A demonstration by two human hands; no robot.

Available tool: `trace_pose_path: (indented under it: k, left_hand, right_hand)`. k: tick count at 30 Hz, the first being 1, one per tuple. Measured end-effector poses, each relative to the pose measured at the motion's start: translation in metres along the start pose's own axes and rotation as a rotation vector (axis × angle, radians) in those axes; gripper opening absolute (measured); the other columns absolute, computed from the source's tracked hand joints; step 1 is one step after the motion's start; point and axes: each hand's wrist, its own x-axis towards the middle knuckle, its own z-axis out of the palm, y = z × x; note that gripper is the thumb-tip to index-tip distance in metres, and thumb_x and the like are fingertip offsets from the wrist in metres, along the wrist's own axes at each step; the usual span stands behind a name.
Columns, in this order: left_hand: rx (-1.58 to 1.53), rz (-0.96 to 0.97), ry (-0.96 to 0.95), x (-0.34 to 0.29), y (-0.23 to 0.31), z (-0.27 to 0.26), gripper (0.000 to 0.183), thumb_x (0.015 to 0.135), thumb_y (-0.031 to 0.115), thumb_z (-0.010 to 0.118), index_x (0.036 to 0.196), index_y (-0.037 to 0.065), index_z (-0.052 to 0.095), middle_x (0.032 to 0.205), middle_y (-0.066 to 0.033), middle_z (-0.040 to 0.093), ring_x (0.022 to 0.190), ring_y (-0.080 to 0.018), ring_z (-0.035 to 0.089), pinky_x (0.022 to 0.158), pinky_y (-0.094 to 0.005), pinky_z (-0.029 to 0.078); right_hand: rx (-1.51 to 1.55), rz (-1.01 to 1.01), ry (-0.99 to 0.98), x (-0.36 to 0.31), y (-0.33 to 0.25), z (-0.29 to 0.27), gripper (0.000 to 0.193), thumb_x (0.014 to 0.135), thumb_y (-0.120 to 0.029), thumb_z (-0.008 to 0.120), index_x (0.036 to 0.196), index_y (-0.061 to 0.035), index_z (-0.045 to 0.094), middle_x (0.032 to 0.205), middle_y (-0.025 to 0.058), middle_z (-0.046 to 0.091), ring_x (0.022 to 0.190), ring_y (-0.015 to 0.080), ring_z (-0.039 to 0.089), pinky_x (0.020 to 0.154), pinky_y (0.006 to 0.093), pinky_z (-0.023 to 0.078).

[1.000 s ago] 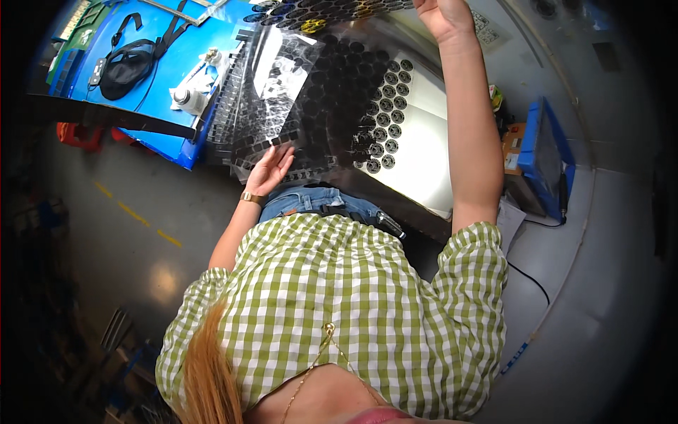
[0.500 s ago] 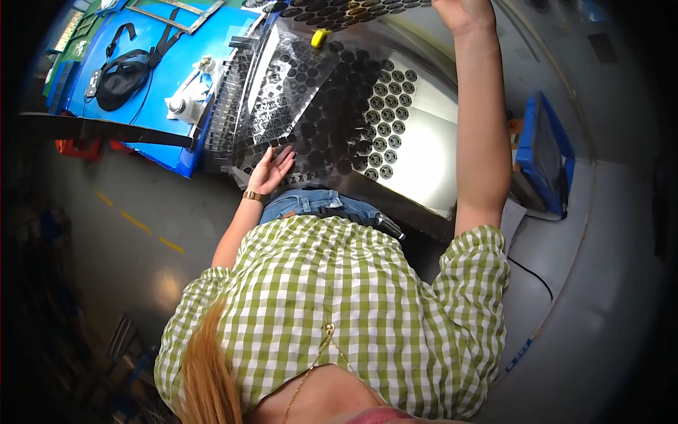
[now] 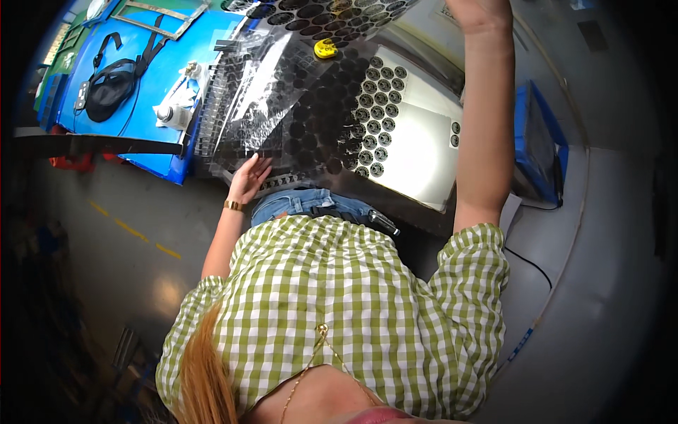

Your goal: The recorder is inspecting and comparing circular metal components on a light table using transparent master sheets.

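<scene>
My left hand [image 3: 249, 178] lies at the near edge of a pile of clear films [image 3: 244, 116] printed with black shapes. Its fingers are stretched out on the film and hold nothing. My right arm reaches far forward, and the right hand [image 3: 482, 13] is cut off by the upper edge, so its fingers are hidden. Left of it, a film with black ovals [image 3: 311, 20] appears raised along the far side; whether that hand grips it does not show. Between them, rows of black discs [image 3: 376, 116] on clear film partly cover a bright white light panel [image 3: 420, 155].
A small yellow rounded thing [image 3: 325, 48] sits on the films. On the blue table [image 3: 152, 74] at left are a black mesh pouch [image 3: 111, 90], a white bottle [image 3: 171, 116] and a metal frame [image 3: 173, 28]. A blue-edged box [image 3: 544, 152] stands at right.
My left hand has shifted slightly left. The view has moved a little, and the raised oval film hangs differently. Two discs at the panel's right side now show beside my right arm.
</scene>
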Motion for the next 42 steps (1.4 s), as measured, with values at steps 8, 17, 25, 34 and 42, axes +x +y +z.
trace_pose_path:
  k: [8,17,25,34,42]
  left_hand:
    - [0.175,-0.103,0.016,-0.055,0.023,-0.036,0.007,0.083,0.013,0.053,0.083,0.007,0.056,0.084,-0.0025,0.060,0.077,-0.0112,0.058,0.071,-0.0210,0.048]
    - [0.464,0.278,-0.192,-0.084,0.117,0.048,0.029,0.085,0.009,0.045,0.113,0.000,0.046,0.106,-0.0090,0.054,0.094,-0.0143,0.054,0.072,-0.0245,0.047]
    - [0.520,0.920,-0.403,-0.065,0.182,0.166,0.029,0.089,0.011,0.040,0.116,0.001,0.045,0.125,-0.0122,0.043,0.118,-0.0217,0.037,0.101,-0.0428,0.023]
    - [0.323,0.593,-0.501,-0.063,0.082,0.143,0.023,0.090,0.014,0.040,0.111,0.009,0.046,0.116,-0.0120,0.049,0.103,-0.0190,0.051,0.087,-0.0383,0.043]
    - [0.453,0.363,-0.199,-0.050,0.044,0.130,0.023,0.088,0.017,0.046,0.107,0.004,0.051,0.110,-0.0049,0.053,0.103,-0.0130,0.048,0.089,-0.0312,0.036]
  right_hand:
    - [-0.073,-0.179,-0.170,-0.017,-0.028,-0.005,0.021,0.085,-0.004,0.046,0.102,0.0058,0.053,0.100,0.0145,0.058,0.095,0.0192,0.057,0.075,0.0229,0.052]
    - [-0.006,-0.288,-0.115,-0.022,-0.039,-0.006,0.018,0.084,-0.003,0.047,0.099,0.0066,0.052,0.097,0.0169,0.059,0.092,0.0216,0.059,0.075,0.0245,0.053]
    - [-0.006,-0.366,-0.192,-0.036,-0.058,-0.021,0.018,0.083,-0.002,0.048,0.099,0.0062,0.052,0.097,0.0171,0.059,0.091,0.0211,0.059,0.075,0.0244,0.053]
    - [-0.006,-0.443,-0.248,-0.059,-0.082,-0.037,0.021,0.084,-0.001,0.046,0.103,0.0077,0.052,0.100,0.0173,0.058,0.095,0.0212,0.057,0.078,0.0237,0.052]
    - [0.021,-0.399,-0.339,-0.046,-0.085,-0.039,0.024,0.085,0.000,0.045,0.107,0.0076,0.050,0.105,0.0167,0.056,0.099,0.0204,0.055,0.081,0.0248,0.051]
